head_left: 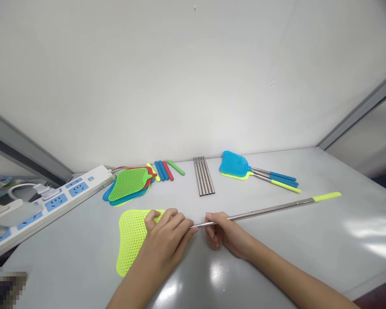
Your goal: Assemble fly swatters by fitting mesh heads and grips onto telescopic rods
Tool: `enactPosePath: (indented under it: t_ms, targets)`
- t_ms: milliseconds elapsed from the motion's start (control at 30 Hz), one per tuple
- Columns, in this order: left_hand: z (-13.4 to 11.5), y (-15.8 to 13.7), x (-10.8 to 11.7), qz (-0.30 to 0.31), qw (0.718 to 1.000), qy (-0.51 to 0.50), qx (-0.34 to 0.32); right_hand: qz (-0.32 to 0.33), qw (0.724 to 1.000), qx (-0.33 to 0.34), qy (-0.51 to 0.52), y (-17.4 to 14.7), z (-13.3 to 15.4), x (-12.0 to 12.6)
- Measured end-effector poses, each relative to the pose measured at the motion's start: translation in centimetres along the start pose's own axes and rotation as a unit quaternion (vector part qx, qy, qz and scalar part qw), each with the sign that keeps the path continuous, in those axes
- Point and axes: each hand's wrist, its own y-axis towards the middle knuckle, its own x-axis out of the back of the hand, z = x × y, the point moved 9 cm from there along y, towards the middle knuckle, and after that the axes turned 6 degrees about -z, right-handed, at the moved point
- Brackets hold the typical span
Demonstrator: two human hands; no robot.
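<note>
A yellow fly swatter [131, 238] with a long, extended metal rod lies across the front of the table, its perforated head at the left. My left hand [170, 231] is closed around the neck, where the head meets the rod, and covers that joint. Just to the right, my right hand [223, 231] grips the thin part of the metal rod [270, 210] between thumb and fingers. The rod runs up to the right and ends in a yellow handle grip [326, 196].
Behind my left hand lie stacked swatter heads [130, 184] and several coloured handle grips [162, 170]. Several metal rods [204, 176] lie side by side mid-table. Complete swatters with blue [234, 163] and yellow heads rest back right. A power strip [67, 193] with plugs borders the left.
</note>
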Motion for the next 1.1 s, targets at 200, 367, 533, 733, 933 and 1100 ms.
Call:
enactPosePath:
  t_ms: [200,367,533,733,933,1100]
  targets:
    - [1.0,0.1,0.1,-0.007,1.0,0.006,0.026,-0.117,0.991,0.042,-0.043,-0.1,1.3,2.1]
    - [1.8,0.0,0.5,-0.015,0.999,0.025,0.024,-0.195,0.979,0.062,-0.002,-0.3,2.5,4.7]
    - [2.4,-0.2,0.7,-0.015,0.999,0.018,0.022,-0.163,0.983,0.075,0.029,0.0,2.8,4.9]
    - [1.6,-0.2,0.3,0.001,1.0,-0.001,0.007,-0.03,0.999,0.034,-0.02,-0.3,2.8,2.8]
    - [1.0,-0.5,-0.4,0.016,1.0,-0.015,0.015,0.039,0.999,-0.014,-0.034,-0.6,2.1,2.1]
    - [0.8,-0.5,-0.5,0.006,0.999,-0.025,0.029,0.043,0.998,-0.031,-0.038,-0.6,1.6,1.9]
